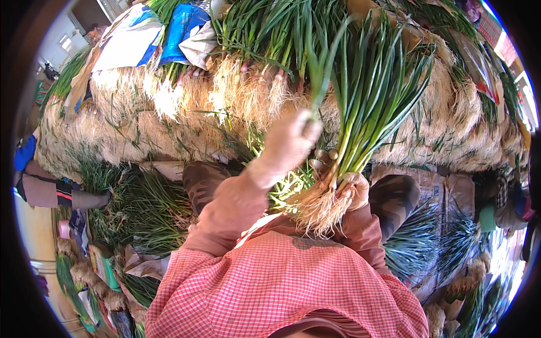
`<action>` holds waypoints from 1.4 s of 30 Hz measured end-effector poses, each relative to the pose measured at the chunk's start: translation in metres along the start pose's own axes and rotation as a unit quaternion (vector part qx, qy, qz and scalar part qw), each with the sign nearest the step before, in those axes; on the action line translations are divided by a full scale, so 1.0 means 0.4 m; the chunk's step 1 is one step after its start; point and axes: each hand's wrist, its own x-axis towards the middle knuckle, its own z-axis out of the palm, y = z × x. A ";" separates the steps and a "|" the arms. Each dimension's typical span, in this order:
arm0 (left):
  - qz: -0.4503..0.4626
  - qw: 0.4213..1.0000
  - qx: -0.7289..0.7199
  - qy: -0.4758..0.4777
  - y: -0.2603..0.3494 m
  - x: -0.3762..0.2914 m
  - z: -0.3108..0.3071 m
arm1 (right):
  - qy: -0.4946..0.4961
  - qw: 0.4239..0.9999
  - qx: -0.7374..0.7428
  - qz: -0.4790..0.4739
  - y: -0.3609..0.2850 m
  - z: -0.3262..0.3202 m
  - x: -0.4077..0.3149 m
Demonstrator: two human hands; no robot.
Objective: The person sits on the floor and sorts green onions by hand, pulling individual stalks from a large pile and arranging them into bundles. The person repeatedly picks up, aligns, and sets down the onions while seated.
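My right hand point(358, 191) grips a bunch of green onions point(363, 114) near its base, with the fingers wrapped around the pale stems. The leaves fan upward, and the stringy roots point(323, 209) hang toward my chest. To the left of the bunch, my left hand point(291, 143) is raised and blurred by motion. Blurred green leaves point(321, 80) rise from its closed fingers. Behind both hands lies a long heap of green onions point(270, 38), its mass of dry roots point(190, 97) facing me.
A blue plastic bag point(179, 36) and a white sheet point(129, 40) lie on the heap. Loose green onions point(156, 211) spread left of my knees. More bunches point(412, 243) rest on sheeting at right. Another person's boot point(91, 199) is at far left.
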 end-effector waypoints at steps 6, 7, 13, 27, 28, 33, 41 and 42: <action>-0.203 0.789 0.362 0.453 -0.265 -0.347 -0.453 | -0.037 0.998 0.054 0.010 -0.046 -0.009 -0.005; -0.281 0.756 0.320 0.497 -0.319 -0.413 -0.510 | -0.063 0.995 0.072 0.018 -0.048 -0.012 -0.001; -0.215 0.797 0.468 0.317 -0.290 -0.441 -0.446 | -0.082 0.993 0.078 0.024 -0.026 -0.027 0.036; -0.186 0.924 0.333 0.026 -0.104 0.379 -0.062 | -0.018 0.998 0.063 0.010 -0.054 -0.013 -0.008; -0.217 0.937 0.268 0.063 -0.093 0.354 -0.077 | -0.009 0.999 0.046 0.000 -0.060 -0.010 -0.014; -0.141 0.946 0.193 0.217 -0.007 0.166 -0.077 | -0.048 0.997 0.063 -0.002 -0.077 -0.003 -0.015; -0.264 0.930 0.244 0.072 -0.087 0.021 0.039 | 0.011 0.996 -0.082 -0.014 -0.033 -0.027 0.005; -0.223 0.941 0.199 0.155 -0.078 0.016 0.033 | 0.011 0.996 -0.085 -0.022 -0.032 -0.032 0.000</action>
